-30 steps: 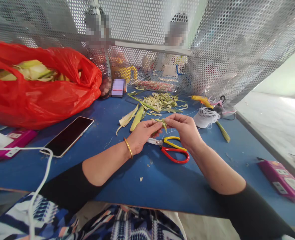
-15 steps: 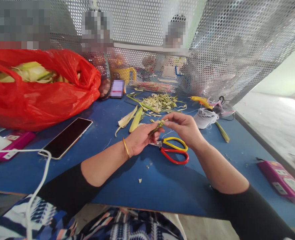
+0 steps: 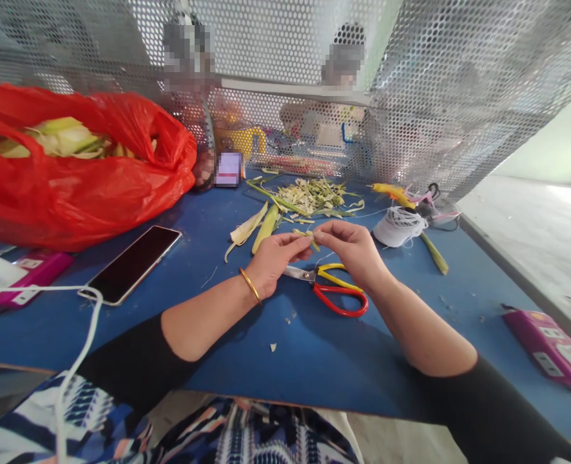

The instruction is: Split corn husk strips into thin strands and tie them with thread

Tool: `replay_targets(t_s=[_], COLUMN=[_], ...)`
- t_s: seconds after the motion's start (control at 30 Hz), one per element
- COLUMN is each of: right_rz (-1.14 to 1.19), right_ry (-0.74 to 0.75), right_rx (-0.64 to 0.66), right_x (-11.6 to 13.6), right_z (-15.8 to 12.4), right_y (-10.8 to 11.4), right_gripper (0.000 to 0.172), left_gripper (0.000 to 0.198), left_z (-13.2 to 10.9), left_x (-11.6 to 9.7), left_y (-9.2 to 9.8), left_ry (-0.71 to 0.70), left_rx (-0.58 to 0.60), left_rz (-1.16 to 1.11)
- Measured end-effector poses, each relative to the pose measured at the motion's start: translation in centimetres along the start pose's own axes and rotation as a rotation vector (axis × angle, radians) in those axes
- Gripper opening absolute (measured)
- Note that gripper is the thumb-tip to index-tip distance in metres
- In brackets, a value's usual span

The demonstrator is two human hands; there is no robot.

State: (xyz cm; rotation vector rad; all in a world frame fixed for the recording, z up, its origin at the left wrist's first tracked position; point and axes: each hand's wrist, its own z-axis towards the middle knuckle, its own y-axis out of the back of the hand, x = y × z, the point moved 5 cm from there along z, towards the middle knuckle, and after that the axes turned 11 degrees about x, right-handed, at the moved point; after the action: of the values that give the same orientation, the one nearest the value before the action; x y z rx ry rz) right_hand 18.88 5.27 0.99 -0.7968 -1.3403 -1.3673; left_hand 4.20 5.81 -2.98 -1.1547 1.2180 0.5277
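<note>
My left hand [image 3: 274,259] and my right hand [image 3: 352,248] meet above the blue table [image 3: 247,341], both pinching a small folded green leaf strip [image 3: 309,236] between thumbs and fingertips. A gold bangle [image 3: 251,285] circles my left wrist. Just below the hands lie scissors [image 3: 334,289] with one yellow and one red handle. Beyond my fingers sits a pile of cut leaf scraps [image 3: 314,194], and longer pale leaf pieces [image 3: 259,229] lie to its left.
A red plastic bag [image 3: 77,167] full of leaves fills the back left. A phone [image 3: 131,262] and white cable [image 3: 80,361] lie left, a white thread spool [image 3: 397,226] right, pink boxes [image 3: 551,345] at both sides. Perforated metal screens [image 3: 459,84] wall the back; other people sit behind.
The hands have kept working the leaf strip: it tilted up in the left fingers half a second ago and now lies level again, pinched between both hands. Nothing else moved.
</note>
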Motion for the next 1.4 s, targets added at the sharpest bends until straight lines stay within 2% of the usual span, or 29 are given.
replay_targets(t_s=[0.13,0.2,0.43,0.67,0.83,1.0,1.1,1.2,1.3,1.4], right_rz=[0.016,0.033,0.042,-0.055,-0.129,-0.104,-0.095,-0.095,-0.017,0.099], right_ry=[-0.028,-0.059,-0.095,-0.079,-0.065,-0.055,-0.102,-0.162,-0.166,-0.139], right_rx=[-0.132,-0.147,0.025,-0.024,-0.032,-0.045,-0.016,-0.016,0.015,0.091], right_x=[-0.5,-0.9,-0.6,-0.4,-0.3,-0.5,-0.9,-1.1,-0.9,-0.6], right_z=[0.2,0.4,0.0,-0.2,0.0,0.0,-0.1,-0.3,-0.5,-0.6], right_y=[1.2,1.5,0.0,-0.1,0.2,0.3,0.0,-0.3,-1.2,-2.2], right_gripper=[0.046,0.051,0.037,0.024,0.026,0.035,0.040,0.040,0.038,0.038], left_gripper=[0.013,0.012,0.015,0.014,0.013,0.013,0.017,0.014,0.009,0.010], left_z=[0.2,0.2,-0.1,-0.1,-0.1,0.2,0.2,0.2,0.0,0.0], left_x=[0.5,0.5,0.2,0.5,0.7,0.5,0.2,0.1,0.4,0.5], left_y=[0.1,0.1,0.1,-0.1,0.3,0.6,0.7,0.7,0.6,0.3], left_ry=[0.061,0.074,0.101,0.147,0.163,0.104,0.045,0.022,0.048,0.081], left_rx=[-0.047,-0.070,-0.111,-0.116,-0.113,-0.025,-0.008,-0.041,-0.073,-0.044], left_rz=[-0.171,-0.244,-0.350,-0.372,-0.364,-0.285,-0.227,-0.224,-0.249,-0.265])
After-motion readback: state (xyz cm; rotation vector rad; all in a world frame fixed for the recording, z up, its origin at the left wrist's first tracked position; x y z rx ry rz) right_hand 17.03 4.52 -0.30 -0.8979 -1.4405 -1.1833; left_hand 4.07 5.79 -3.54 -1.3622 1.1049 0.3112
